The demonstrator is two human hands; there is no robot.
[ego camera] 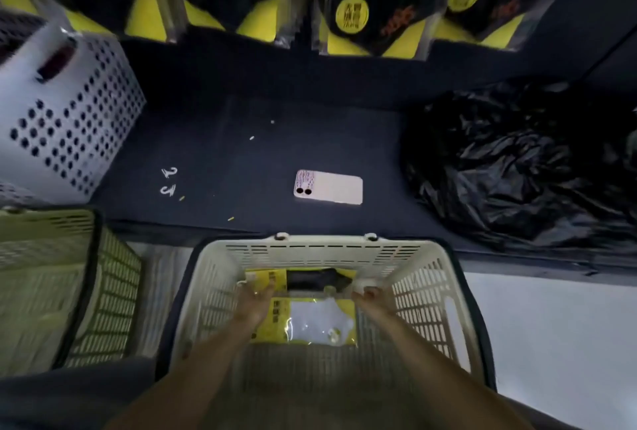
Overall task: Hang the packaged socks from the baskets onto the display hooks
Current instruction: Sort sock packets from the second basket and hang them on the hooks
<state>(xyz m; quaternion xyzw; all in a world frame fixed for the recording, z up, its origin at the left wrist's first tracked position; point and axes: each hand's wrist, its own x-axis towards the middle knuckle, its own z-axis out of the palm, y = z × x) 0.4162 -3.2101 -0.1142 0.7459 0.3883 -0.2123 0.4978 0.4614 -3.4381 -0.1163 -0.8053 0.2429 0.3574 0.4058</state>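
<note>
Black sock pack lies crosswise at twelve o'clock; left hand straight-fingered, touching one end; right hand curled at the other, grip unclear.

Your cream basket, lower centre, holds two flat yellow-backed packs: black socks above, white socks below. More black packs hang along the top edge.

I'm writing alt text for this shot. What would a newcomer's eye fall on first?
The left hand and right hand reach into the cream basket at bottom centre, at a pack of black socks. A pink phone lies face down on the dark shelf just beyond, and yellow-and-black sock packs hang across the top.
</note>
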